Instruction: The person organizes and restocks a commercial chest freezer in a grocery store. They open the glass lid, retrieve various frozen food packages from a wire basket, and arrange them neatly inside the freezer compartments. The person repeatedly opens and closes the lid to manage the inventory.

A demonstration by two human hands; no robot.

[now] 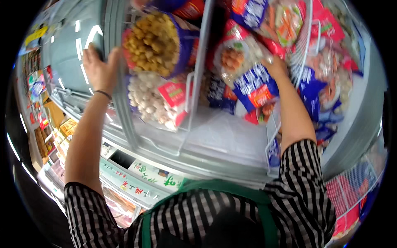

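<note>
My left hand [100, 68], a dark band at its wrist, is spread with fingers apart at the frame of the freezer's glass lid [62, 52]. A small dark patch shows behind its thumb; I cannot tell what it is. Inside the chest freezer, my right hand [277, 67] touches a blue, red and clear bag of frozen food [256, 86]; its fingertips are partly hidden, and whether they grip the bag is unclear. Left of that bag, past a wire divider, lie a bag of yellow-brown pieces [153, 43] and a bag of white round pieces [145, 96].
Wire dividers [302, 52] stand between the bags. More frozen bags [328, 83] fill the right compartment. The freezer's front edge [217, 169] runs before my body. At lower right is a white wire basket [353, 186] with packages; stocked shelves [37, 93] stand far left.
</note>
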